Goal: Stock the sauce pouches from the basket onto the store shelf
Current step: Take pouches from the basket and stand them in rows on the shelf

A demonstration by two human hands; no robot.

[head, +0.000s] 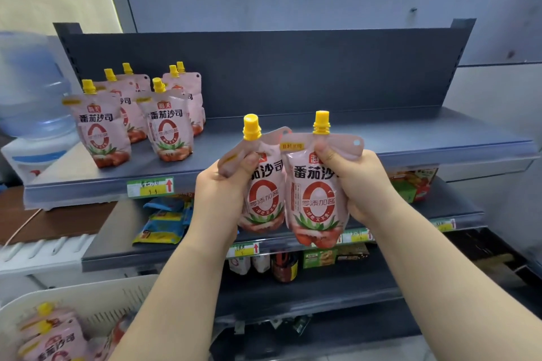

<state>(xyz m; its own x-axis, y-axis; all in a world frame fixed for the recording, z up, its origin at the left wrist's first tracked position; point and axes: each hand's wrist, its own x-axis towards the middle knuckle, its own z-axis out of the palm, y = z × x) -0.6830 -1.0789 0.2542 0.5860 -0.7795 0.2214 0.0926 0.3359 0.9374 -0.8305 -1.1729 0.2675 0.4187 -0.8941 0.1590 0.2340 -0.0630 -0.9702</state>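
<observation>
With spare sauce pouches [52,337] lying in the basket [88,299] below, your left hand [223,184] and right hand [360,182] each curl tight round one upright pouch, left pouch [264,199] beside right pouch [318,199], spouts up, likely bound for the standing rows [167,126] on the top shelf [293,132].

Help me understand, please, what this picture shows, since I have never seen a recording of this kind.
There is no machine here: one camera worn on a person's head looks forward and down at their two bare hands. The left hand grips one tomato sauce pouch and the right hand grips a second pouch, both upright with yellow caps, in front of the top shelf. Six matching pouches stand at that shelf's left end. A white basket at the lower left holds more. Lower shelves carry other packaged goods.
</observation>
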